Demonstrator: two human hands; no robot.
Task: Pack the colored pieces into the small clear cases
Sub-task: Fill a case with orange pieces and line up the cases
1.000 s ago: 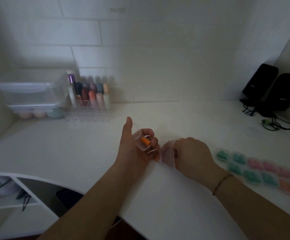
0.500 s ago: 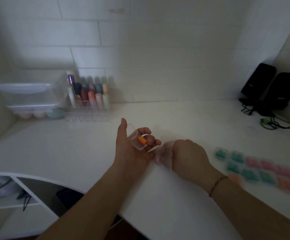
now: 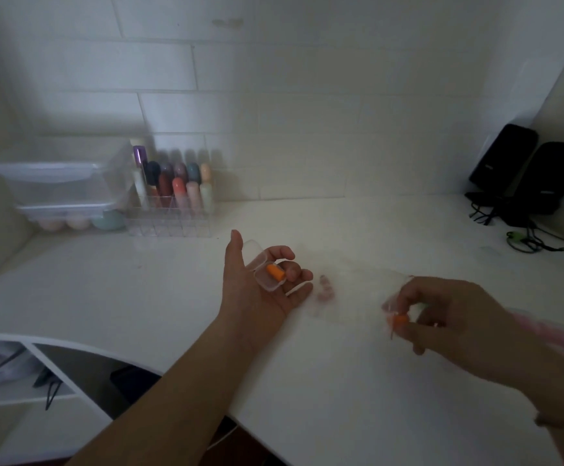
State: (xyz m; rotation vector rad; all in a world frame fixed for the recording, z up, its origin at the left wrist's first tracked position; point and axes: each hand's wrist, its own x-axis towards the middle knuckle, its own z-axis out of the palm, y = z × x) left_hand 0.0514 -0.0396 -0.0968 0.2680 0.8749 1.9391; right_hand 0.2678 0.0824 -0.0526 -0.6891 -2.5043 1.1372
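My left hand [image 3: 260, 290] lies palm up over the white desk and cradles a small clear case [image 3: 269, 275] with its lid open; one orange piece [image 3: 275, 272] sits inside it. My right hand [image 3: 449, 314] is out to the right, blurred, pinching another orange piece [image 3: 399, 320] between the fingertips, with a bit of clear plastic at the fingers. A faint pinkish smear [image 3: 324, 292] lies on the desk between the hands; I cannot tell what it is.
A clear organizer with several coloured tubes [image 3: 176, 193] stands at the back left beside stacked clear boxes [image 3: 62, 190]. Two black speakers [image 3: 529, 169] with cables sit at the back right. A pink blur [image 3: 549, 334] shows behind my right wrist. An open shelf [image 3: 21, 375] lies below left.
My right hand has pulled away to the right from beside my left hand and now pinches an orange piece. My left hand keeps holding the open case, slightly flatter.
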